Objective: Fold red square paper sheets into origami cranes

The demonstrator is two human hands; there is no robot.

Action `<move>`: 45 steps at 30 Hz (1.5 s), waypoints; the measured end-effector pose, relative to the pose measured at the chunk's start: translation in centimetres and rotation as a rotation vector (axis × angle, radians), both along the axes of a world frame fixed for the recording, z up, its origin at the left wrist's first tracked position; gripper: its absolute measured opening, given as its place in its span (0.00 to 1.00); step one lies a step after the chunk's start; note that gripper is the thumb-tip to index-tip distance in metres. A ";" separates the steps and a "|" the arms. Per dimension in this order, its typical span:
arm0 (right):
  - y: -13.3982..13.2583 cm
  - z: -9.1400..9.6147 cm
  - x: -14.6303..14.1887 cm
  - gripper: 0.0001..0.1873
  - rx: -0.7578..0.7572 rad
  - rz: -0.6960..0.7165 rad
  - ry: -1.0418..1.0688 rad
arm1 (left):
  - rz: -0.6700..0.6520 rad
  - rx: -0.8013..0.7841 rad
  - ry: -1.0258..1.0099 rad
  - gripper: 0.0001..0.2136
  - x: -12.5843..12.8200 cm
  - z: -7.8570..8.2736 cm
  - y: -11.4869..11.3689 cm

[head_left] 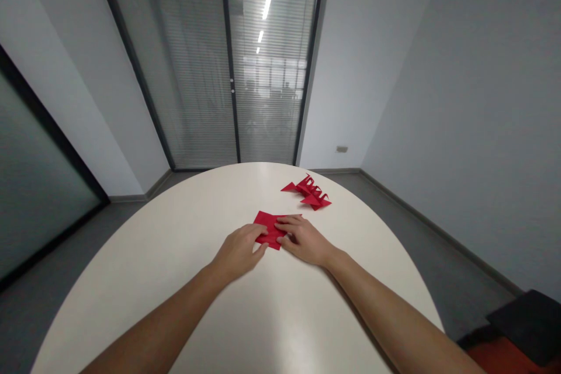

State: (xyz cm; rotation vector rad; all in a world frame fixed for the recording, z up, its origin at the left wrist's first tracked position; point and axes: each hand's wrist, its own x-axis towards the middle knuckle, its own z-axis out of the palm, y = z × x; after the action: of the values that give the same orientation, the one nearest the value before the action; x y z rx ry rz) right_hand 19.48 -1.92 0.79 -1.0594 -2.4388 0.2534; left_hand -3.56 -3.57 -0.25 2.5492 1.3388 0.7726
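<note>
A partly folded sheet of red paper point(272, 234) lies on the white table, with creases and a pointed part showing past its right side. My left hand point(240, 250) rests on its left part, fingers on top and thumb apart at the near edge. From the other side, my right hand point(307, 241) lays its spread fingers on the paper's right part. Neither hand closes around the sheet. Some of the paper's right side is hidden under my right fingers.
Several folded red paper pieces point(310, 191) stand close together at the far right of the round white table point(175, 245). Glass panels with blinds point(197, 70) rise behind it. A black and orange object point(521, 333) sits at the lower right, off the table.
</note>
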 end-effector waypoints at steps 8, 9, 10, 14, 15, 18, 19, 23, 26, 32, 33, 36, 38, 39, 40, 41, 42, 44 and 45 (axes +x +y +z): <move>-0.8 1.0 0.2 0.27 -0.015 0.070 -0.039 | -0.092 0.016 0.048 0.08 -0.5 0.6 0.4; -0.7 1.1 0.1 0.23 -0.009 0.082 -0.028 | -0.094 0.024 0.049 0.08 -0.6 0.6 0.5; -0.7 1.2 0.0 0.20 -0.002 0.095 -0.017 | -0.094 0.028 0.049 0.07 -0.6 0.6 0.5; -0.5 1.3 -0.4 0.07 0.005 0.120 0.008 | -0.085 0.033 0.051 0.07 -0.6 0.8 0.4; -0.5 1.2 -0.5 0.05 0.001 0.112 0.007 | -0.085 0.034 0.051 0.06 -0.6 0.9 0.3; -0.5 1.1 -0.5 0.08 -0.008 0.054 0.006 | -0.075 0.036 0.044 0.07 -0.5 1.0 0.2; -0.6 1.0 -0.4 0.09 -0.012 0.026 0.009 | -0.065 0.031 0.040 0.06 -0.4 1.0 0.1; -0.6 1.0 -0.2 0.12 -0.040 -0.057 0.041 | -0.013 -0.004 0.040 0.06 -0.1 0.9 0.2; -0.6 1.0 -0.1 0.10 -0.072 -0.065 0.105 | 0.006 -0.021 -0.021 0.07 0.0 0.6 0.3; -0.3 0.2 -0.2 0.16 -0.148 -0.094 0.172 | 0.044 -0.006 -0.049 0.08 0.1 -0.1 0.6; -0.3 0.0 -0.2 0.17 -0.141 -0.107 0.171 | 0.044 0.009 -0.044 0.08 0.1 -0.1 0.6; -0.1 -0.3 -0.4 0.18 -0.119 -0.141 0.175 | 0.035 0.039 -0.039 0.08 0.1 0.1 0.6; 0.0 -0.5 -0.5 0.18 -0.113 -0.147 0.188 | 0.022 0.045 -0.043 0.09 0.1 0.2 0.6; 0.1 -0.5 -0.6 0.18 -0.114 -0.146 0.195 | 0.007 0.051 -0.044 0.09 0.1 0.2 0.6; 0.2 -0.6 -0.6 0.18 -0.114 -0.146 0.198 | -0.009 0.062 -0.042 0.10 0.1 0.2 0.7; 0.3 -0.6 -0.6 0.17 -0.113 -0.147 0.200 | -0.025 0.074 -0.039 0.10 0.1 0.1 0.7; 0.4 -0.6 -0.6 0.17 -0.111 -0.147 0.202 | -0.040 0.084 -0.033 0.11 0.1 0.0 0.8; 0.6 -0.7 -0.6 0.15 -0.107 -0.149 0.207 | -0.054 0.099 -0.011 0.11 0.2 -0.2 0.8; 0.7 -0.6 -0.6 0.14 -0.102 -0.150 0.209 | -0.053 0.103 0.005 0.12 0.2 -0.2 0.8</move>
State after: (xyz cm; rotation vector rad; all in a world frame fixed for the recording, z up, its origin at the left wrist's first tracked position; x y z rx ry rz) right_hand 18.91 -1.26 0.17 -1.1895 -2.1694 0.4200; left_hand -3.35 -2.73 -0.49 2.6556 1.2587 0.8469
